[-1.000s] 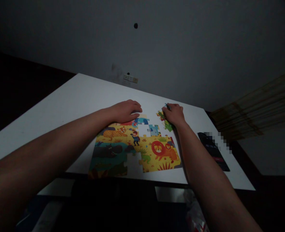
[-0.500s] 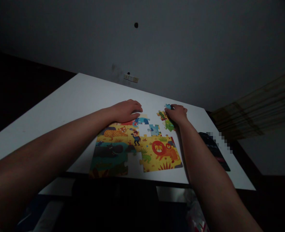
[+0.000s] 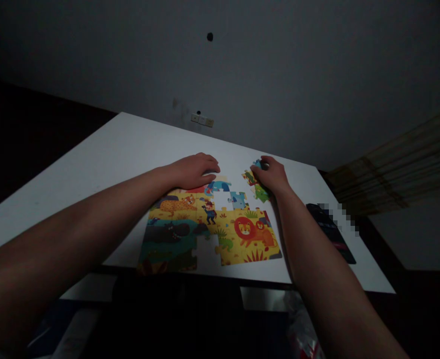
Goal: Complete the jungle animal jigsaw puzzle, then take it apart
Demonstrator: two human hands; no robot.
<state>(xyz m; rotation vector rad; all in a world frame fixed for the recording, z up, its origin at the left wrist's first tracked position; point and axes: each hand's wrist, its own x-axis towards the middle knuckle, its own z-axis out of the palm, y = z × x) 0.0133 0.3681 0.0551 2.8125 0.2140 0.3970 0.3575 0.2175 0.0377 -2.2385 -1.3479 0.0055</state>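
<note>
A partly joined jigsaw puzzle [image 3: 178, 229] lies on the white table, printed with a leopard, a hippo and lions. Gaps in it show the tabletop. My left hand [image 3: 195, 169] rests at its upper edge, fingers stretched out and slightly bent, holding nothing. At the upper right, my right hand [image 3: 274, 174] has thumb and forefinger on a small blue puzzle piece [image 3: 256, 163], partly covered by the fingers. Below that hand lie a green and yellow puzzle piece [image 3: 260, 193] and another yellow piece [image 3: 248, 176]. A light-blue elephant piece [image 3: 238, 200] sits beside the central gap.
A dark phone-like or tablet-like device [image 3: 330, 232] lies on the right of the white table [image 3: 103, 149]. Behind the table stands a grey wall with sockets [image 3: 202, 120]. A striped curtain [image 3: 399, 164] hangs at the right. Below the front edge is a clear plastic bag [image 3: 302, 324].
My right hand has shifted slightly up and left, its fingers now more raised around the blue puzzle piece. My left hand stays in place.
</note>
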